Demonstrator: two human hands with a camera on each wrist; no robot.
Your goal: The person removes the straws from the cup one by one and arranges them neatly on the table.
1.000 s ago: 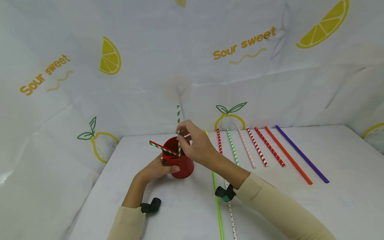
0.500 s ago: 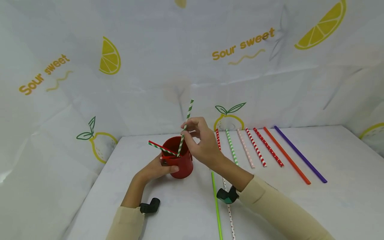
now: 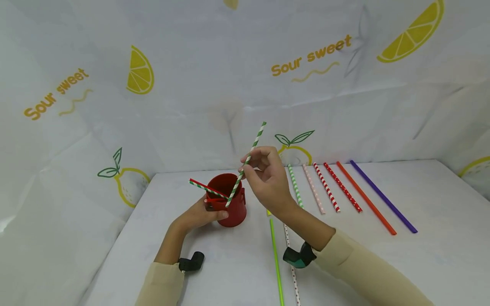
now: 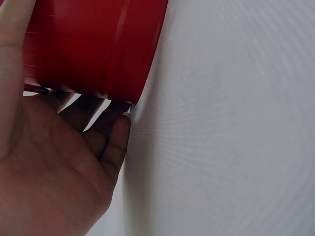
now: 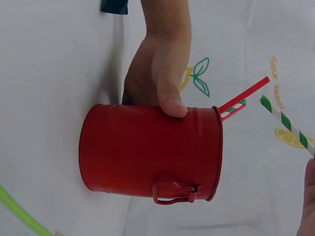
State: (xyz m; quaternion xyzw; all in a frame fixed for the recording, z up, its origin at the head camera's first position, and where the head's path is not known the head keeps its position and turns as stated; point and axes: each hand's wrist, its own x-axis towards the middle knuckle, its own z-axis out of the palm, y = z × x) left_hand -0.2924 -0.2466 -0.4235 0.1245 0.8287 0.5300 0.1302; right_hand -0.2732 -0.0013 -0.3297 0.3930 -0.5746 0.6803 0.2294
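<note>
My left hand (image 3: 197, 216) grips the side of a red metal bucket (image 3: 236, 214) standing upright on the table. In the right wrist view its thumb lies along the bucket wall (image 5: 142, 147). A red straw (image 5: 246, 94) and a green-and-white striped straw (image 5: 237, 107) lean out over the rim on the left hand's side. My right hand (image 3: 271, 180) pinches another green-and-white striped straw (image 3: 257, 138) between thumb and fingers. That straw is tilted, top end to the right; its lower end is apart from the rim in the right wrist view.
To the right lie several straws side by side: light green striped (image 3: 295, 185), pink (image 3: 314, 189), red-and-white striped (image 3: 326, 187), red dotted (image 3: 342, 187), orange (image 3: 366, 197) and purple (image 3: 383, 196). A lime straw (image 3: 276, 259) and a white dotted straw (image 3: 294, 276) lie nearer, by the right forearm.
My right hand has moved right, tilting the striped straw from upright and drawing its lower end out of the bucket. The left hand and bucket stay in place.
</note>
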